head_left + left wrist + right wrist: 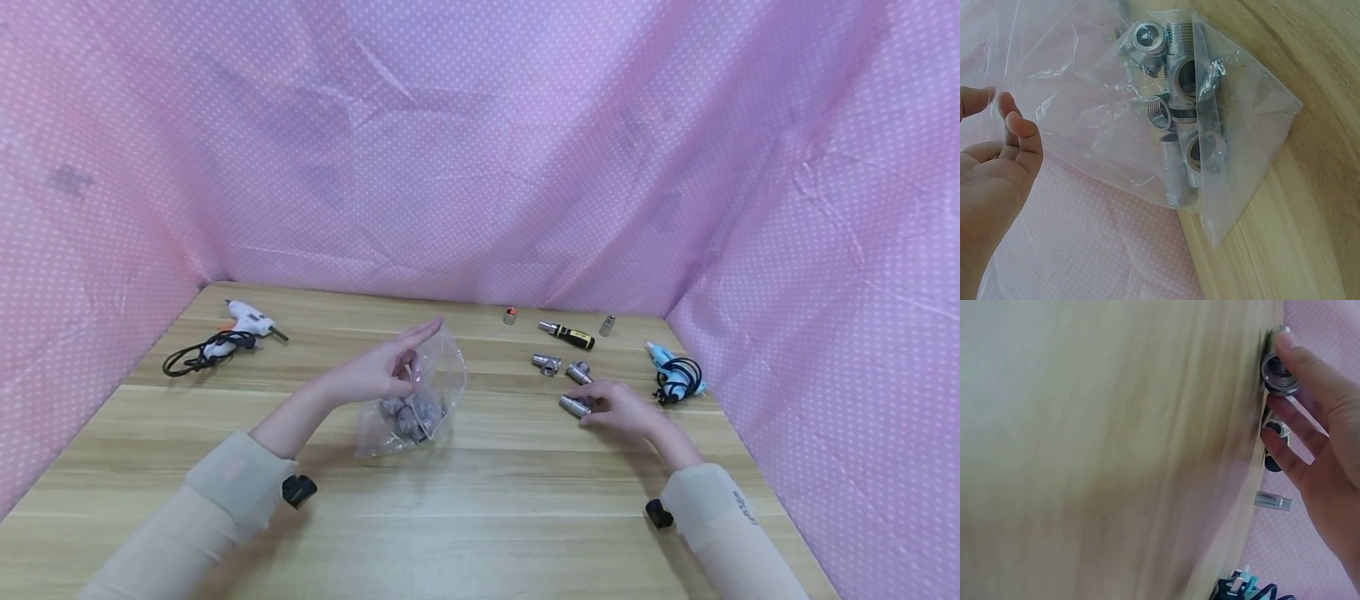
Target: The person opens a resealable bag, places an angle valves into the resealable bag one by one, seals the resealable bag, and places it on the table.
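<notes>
Left hand (382, 375) pinches bag (420, 400) top, fittings inside; right hand (618, 410) fingers curl on pipe fitting (573, 406) lying right of bag.

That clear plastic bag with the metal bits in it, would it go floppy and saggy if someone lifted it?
Probably floppy: the clear bag is thin, creased film, held at its top by the left hand. Likely bottom-heavy, since the metal pipe fittings sit bunched at its low end. The fittings may shift and clink together when it is lifted, as they lie loose.
</notes>
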Demonstrator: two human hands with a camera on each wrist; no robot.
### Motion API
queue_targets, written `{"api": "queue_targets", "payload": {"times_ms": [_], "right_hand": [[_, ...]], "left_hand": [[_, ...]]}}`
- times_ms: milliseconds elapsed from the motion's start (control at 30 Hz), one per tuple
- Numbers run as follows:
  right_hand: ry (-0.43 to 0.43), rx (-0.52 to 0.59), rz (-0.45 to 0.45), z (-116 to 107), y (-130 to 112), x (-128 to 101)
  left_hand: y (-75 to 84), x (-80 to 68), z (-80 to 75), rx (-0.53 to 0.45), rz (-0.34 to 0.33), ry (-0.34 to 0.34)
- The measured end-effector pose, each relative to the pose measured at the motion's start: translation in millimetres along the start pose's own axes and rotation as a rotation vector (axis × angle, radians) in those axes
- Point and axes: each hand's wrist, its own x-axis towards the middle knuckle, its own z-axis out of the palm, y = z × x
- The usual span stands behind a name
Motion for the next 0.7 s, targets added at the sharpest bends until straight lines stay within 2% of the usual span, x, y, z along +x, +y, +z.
{"api": "queue_targets", "payload": {"times_ms": [233,500,700], "right_hand": [[-0.01,0.023,0.017,-12,-12,2],[0.045,0.034,-0.12,-33,-40,12],[0.085,-0.002,-0.205,-46,-68,22]], "left_hand": [[-0.1,-0.3,-0.8,0.008,-0.008,0.003],[0.7,0.2,-1.2,-0.004,-0.015,-0.003],[0.5,0.5,-1.0,-0.01,-0.015,-0.008]]}}
